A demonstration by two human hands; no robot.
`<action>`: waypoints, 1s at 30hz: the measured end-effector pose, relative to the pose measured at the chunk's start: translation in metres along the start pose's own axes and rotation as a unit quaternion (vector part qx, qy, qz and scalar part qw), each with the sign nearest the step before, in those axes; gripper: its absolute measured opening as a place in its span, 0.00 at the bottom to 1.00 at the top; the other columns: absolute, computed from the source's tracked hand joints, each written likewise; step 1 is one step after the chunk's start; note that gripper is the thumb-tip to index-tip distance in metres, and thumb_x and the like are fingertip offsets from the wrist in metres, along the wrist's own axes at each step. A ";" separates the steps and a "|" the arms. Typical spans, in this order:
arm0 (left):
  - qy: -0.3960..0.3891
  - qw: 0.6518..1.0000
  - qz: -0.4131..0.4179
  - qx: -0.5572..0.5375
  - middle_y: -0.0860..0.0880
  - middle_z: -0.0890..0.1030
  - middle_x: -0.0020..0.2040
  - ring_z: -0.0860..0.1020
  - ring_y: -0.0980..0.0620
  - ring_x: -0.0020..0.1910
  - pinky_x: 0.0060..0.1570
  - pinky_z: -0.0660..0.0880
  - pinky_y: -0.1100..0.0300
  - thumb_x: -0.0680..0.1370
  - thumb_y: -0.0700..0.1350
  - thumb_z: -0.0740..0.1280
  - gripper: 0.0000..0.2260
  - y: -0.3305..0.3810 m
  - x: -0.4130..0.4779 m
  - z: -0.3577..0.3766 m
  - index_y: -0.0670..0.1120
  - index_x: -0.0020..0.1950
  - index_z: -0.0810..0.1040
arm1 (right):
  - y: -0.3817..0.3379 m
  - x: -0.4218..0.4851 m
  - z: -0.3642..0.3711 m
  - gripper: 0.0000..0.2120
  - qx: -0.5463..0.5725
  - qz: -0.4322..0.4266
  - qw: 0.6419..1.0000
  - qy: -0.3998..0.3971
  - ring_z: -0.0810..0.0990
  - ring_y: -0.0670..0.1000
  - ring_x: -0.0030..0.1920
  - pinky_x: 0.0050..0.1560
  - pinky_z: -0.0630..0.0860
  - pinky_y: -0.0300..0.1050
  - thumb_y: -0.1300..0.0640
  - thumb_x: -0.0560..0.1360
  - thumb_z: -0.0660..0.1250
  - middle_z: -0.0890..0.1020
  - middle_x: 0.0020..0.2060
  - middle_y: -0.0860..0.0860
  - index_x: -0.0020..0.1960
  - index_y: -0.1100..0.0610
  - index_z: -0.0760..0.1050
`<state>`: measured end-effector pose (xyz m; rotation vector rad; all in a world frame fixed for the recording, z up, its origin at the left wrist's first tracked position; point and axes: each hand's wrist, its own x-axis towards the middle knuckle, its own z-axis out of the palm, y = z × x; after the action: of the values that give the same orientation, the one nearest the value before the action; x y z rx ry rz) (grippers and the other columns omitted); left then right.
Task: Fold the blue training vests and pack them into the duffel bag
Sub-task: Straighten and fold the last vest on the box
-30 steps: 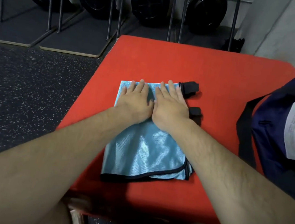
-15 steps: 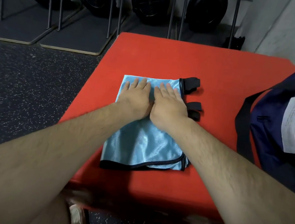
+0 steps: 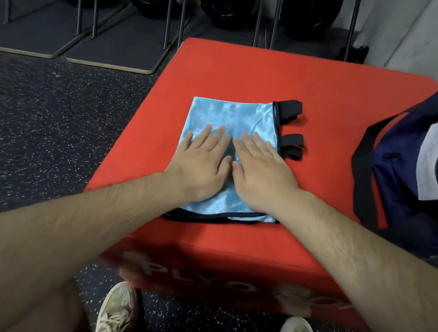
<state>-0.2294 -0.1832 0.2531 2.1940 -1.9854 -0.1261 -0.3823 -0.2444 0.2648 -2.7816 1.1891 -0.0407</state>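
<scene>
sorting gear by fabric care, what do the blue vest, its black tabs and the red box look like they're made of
Blue vest: thin, glossy synthetic mesh, judging by the fine weave and patchy sheen; probably polyester.
Black tabs: matte, likely elastic or hook-and-loop strapping; too small to tell.
Red box: smooth, slightly matte covering with rounded edges, probably vinyl over foam.

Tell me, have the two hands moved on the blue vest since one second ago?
Yes. Both the left hand and right hand have slid toward the person: judged against the vest, their fingertips were at its far edge, now mid-cloth.
</scene>
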 end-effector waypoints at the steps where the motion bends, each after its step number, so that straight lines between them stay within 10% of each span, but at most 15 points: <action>1: -0.010 1.000 0.003 0.002 0.51 0.48 0.82 0.45 0.49 0.81 0.78 0.42 0.46 0.85 0.52 0.47 0.26 0.005 -0.007 0.002 0.47 0.82 0.51 | -0.003 -0.005 0.003 0.28 -0.001 -0.007 1.000 -0.003 0.41 0.50 0.81 0.80 0.39 0.48 0.50 0.85 0.45 0.46 0.82 0.51 0.82 0.56 0.45; 19: -0.058 0.993 0.100 0.021 0.53 0.47 0.82 0.44 0.50 0.81 0.77 0.46 0.42 0.84 0.58 0.43 0.27 0.011 -0.065 -0.003 0.51 0.82 0.51 | 0.003 -0.070 -0.010 0.31 0.012 -0.064 0.993 -0.100 0.37 0.47 0.80 0.79 0.39 0.45 0.42 0.85 0.46 0.42 0.81 0.48 0.82 0.52 0.43; 23: 0.018 0.970 0.242 -0.012 0.49 0.71 0.64 0.71 0.47 0.62 0.61 0.72 0.45 0.82 0.56 0.49 0.21 0.014 -0.056 -0.026 0.46 0.63 0.74 | 0.006 -0.073 -0.029 0.26 0.067 -0.076 0.991 -0.089 0.59 0.50 0.78 0.76 0.58 0.43 0.42 0.81 0.59 0.63 0.77 0.49 0.74 0.54 0.68; 30: -0.053 0.955 0.290 0.043 0.50 0.73 0.54 0.71 0.48 0.54 0.55 0.74 0.47 0.78 0.56 0.65 0.14 0.015 -0.045 -0.033 0.47 0.58 0.74 | 0.006 -0.071 -0.037 0.19 0.038 -0.128 0.987 -0.084 0.70 0.47 0.58 0.61 0.72 0.47 0.40 0.72 0.71 0.72 0.53 0.45 0.55 0.51 0.75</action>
<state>-0.2425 -0.1377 0.2852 1.5792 -2.6438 -0.0769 -0.4389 -0.2008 0.3022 -2.7872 0.7716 0.1219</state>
